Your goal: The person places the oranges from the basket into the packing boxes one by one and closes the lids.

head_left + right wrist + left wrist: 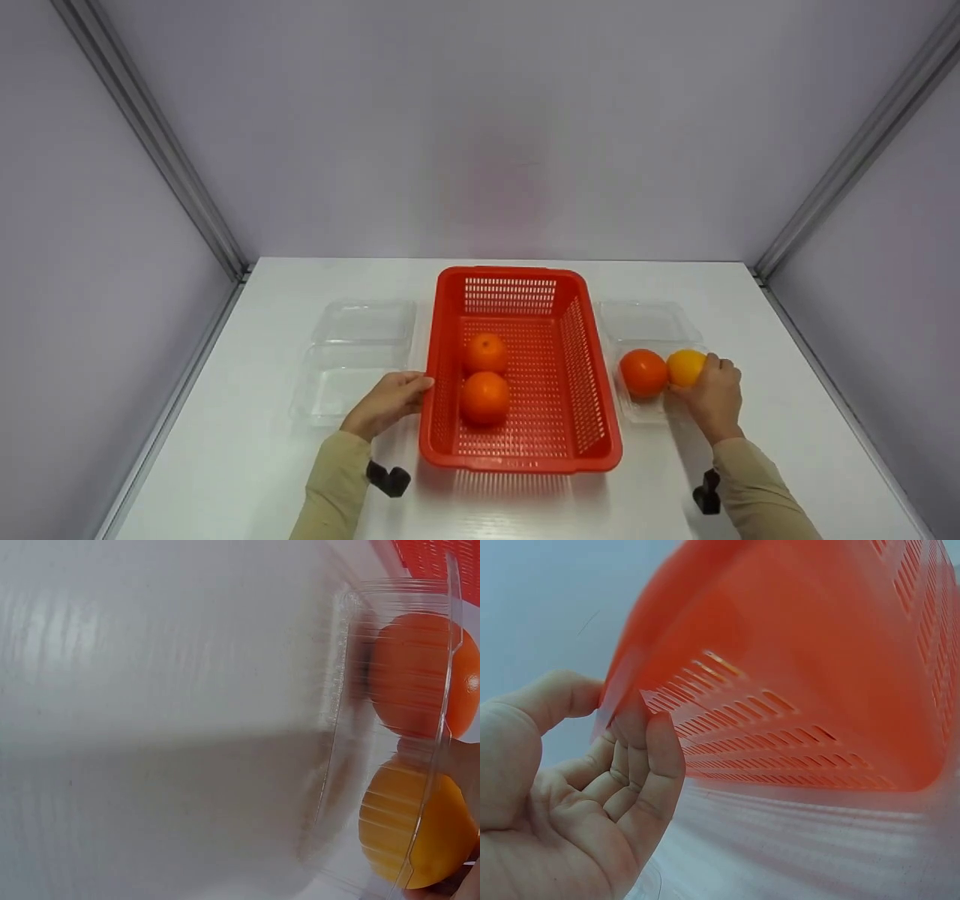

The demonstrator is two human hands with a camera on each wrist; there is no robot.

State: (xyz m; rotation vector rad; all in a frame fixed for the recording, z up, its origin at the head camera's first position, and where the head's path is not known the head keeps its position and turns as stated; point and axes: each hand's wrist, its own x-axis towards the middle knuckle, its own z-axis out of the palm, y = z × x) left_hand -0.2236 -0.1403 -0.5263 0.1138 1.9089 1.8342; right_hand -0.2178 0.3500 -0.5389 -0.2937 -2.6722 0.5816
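My left hand (386,403) holds the left rim of a red plastic basket (517,463), with thumb and fingers on either side of the edge in the left wrist view. Inside the basket, two oranges (485,399) lie one in front of the other on its left side. On the right, my right hand (718,395) grips a yellow-orange fruit (684,366) in the front half of an opened clear clamshell box (643,412). A redder orange fruit (412,675) sits beside it in the same box. Seen from the right wrist, the box's clear wall covers part of both fruits.
Another clear clamshell box (330,390) lies opened on the white table (225,405), left of the basket. The right box's lid (649,322) lies folded back toward the rear. White panels (360,135) enclose the table at the back and both sides.
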